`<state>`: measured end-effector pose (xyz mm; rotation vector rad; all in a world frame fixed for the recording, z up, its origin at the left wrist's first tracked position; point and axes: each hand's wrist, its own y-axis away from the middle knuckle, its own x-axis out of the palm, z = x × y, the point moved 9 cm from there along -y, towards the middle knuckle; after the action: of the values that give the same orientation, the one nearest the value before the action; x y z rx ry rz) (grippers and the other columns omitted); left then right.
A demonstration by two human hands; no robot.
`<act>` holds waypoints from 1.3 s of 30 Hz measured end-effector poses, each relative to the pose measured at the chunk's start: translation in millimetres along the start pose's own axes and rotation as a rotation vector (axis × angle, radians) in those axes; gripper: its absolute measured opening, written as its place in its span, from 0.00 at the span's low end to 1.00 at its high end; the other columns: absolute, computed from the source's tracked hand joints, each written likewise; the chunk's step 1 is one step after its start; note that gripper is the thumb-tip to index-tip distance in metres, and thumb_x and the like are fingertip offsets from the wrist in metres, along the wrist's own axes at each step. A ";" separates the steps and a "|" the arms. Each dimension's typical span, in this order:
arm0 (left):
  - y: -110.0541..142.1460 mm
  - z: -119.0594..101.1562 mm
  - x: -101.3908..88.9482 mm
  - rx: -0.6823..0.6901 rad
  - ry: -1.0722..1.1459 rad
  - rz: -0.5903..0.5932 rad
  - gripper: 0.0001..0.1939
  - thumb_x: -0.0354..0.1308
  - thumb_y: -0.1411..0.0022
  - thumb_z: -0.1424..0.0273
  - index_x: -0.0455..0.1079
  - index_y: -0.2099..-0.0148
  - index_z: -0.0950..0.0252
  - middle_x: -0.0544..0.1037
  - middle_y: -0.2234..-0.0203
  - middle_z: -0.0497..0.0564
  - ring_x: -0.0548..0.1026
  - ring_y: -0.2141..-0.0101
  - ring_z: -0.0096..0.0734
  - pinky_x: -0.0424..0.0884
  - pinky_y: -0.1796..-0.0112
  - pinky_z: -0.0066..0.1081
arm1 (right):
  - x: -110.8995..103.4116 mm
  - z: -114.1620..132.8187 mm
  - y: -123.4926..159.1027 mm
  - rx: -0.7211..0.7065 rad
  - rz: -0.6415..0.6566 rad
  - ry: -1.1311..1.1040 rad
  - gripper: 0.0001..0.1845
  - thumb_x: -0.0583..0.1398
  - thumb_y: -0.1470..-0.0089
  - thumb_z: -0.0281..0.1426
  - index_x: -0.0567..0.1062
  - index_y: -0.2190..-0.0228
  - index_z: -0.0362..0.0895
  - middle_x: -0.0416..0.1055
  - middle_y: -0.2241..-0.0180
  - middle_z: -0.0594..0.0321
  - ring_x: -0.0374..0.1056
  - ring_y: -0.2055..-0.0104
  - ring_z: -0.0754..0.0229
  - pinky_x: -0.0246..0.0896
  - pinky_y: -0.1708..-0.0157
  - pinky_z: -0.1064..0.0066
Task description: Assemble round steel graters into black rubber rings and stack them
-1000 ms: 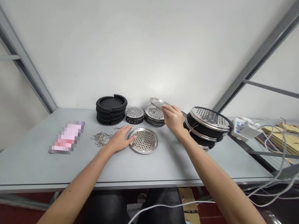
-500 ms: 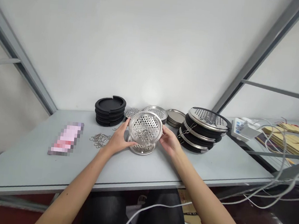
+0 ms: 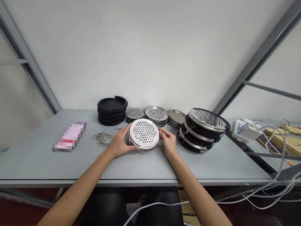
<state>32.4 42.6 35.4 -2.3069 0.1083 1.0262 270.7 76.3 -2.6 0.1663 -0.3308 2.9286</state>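
Observation:
A round metal grater plate (image 3: 143, 132), pierced with many small holes, is held between my two hands over the front middle of the table. My left hand (image 3: 119, 142) grips its left rim, thumb along the front edge and fingers behind. On the opposite rim, my right hand (image 3: 168, 142) closes its fingertips on the plate. Another metal rim shows just beneath it; whether the two touch, I cannot tell. Small metal hooks or clips (image 3: 102, 138) lie loose left of my left hand. Beyond the hands stand stacks of small grater discs (image 3: 134, 114), larger grater plates (image 3: 156, 114) and plain metal plates (image 3: 176, 117).
Black notched rings (image 3: 111, 110) are stacked at the back left. To the right rises a stack of black holders with grater plates (image 3: 203, 127), wire hooks hanging from it. A blurred-out pinkish object (image 3: 69, 137) lies left. A power strip (image 3: 240, 131) and yellow packets (image 3: 293, 145) sit far right.
My right hand has brought the grater plate from the back stacks to the middle. My left hand has taken its other side. The plate has since lowered and levelled over the lower one.

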 end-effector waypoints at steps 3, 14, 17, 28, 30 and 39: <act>6.8 -3.8 3.6 -0.024 -0.015 0.009 0.54 0.68 0.55 0.47 0.50 0.32 0.62 0.64 0.40 0.63 0.63 0.41 0.55 0.60 0.43 0.49 | 4.1 9.2 9.5 -0.138 0.070 0.300 0.19 0.58 0.46 0.39 0.80 0.58 0.42 0.78 0.56 0.54 0.73 0.54 0.48 0.66 0.52 0.54; 8.2 -20.6 4.8 -0.040 0.074 0.087 0.42 0.68 0.49 0.55 0.56 0.36 0.59 0.70 0.43 0.56 0.68 0.45 0.49 0.65 0.46 0.44 | 18.8 6.3 18.5 -0.198 0.227 0.704 0.27 0.55 0.42 0.41 0.72 0.47 0.38 0.70 0.46 0.48 0.68 0.45 0.46 0.61 0.44 0.53; 8.8 -19.2 5.8 -0.063 0.076 0.099 0.42 0.68 0.49 0.55 0.56 0.36 0.59 0.71 0.44 0.55 0.69 0.45 0.49 0.66 0.47 0.44 | 19.7 3.3 19.3 -0.167 0.246 0.736 0.28 0.55 0.42 0.41 0.70 0.45 0.38 0.69 0.44 0.49 0.65 0.42 0.46 0.58 0.42 0.54; 10.8 -6.3 13.6 -0.091 0.048 0.099 0.46 0.68 0.50 0.54 0.53 0.35 0.62 0.67 0.41 0.59 0.65 0.42 0.51 0.62 0.44 0.47 | 21.1 2.1 15.8 -0.175 0.259 0.783 0.24 0.55 0.42 0.38 0.73 0.48 0.40 0.72 0.47 0.51 0.67 0.44 0.46 0.60 0.44 0.55; 10.9 -7.5 13.7 -0.079 0.053 0.101 0.44 0.68 0.49 0.55 0.54 0.36 0.62 0.68 0.42 0.59 0.66 0.43 0.50 0.62 0.44 0.47 | 21.9 2.5 16.2 -0.188 0.262 0.793 0.23 0.55 0.42 0.38 0.75 0.50 0.41 0.73 0.49 0.52 0.69 0.45 0.46 0.61 0.45 0.55; 10.0 -16.4 12.3 -0.056 0.068 0.142 0.40 0.66 0.47 0.54 0.56 0.36 0.60 0.69 0.44 0.58 0.68 0.45 0.48 0.64 0.46 0.45 | 23.0 5.5 17.7 -0.196 0.261 0.761 0.22 0.55 0.42 0.36 0.74 0.49 0.41 0.73 0.48 0.53 0.69 0.45 0.48 0.62 0.45 0.57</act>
<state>48.6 27.4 30.3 -2.4138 0.2778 1.0328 245.3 62.1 2.1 -1.0529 -0.5256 2.8953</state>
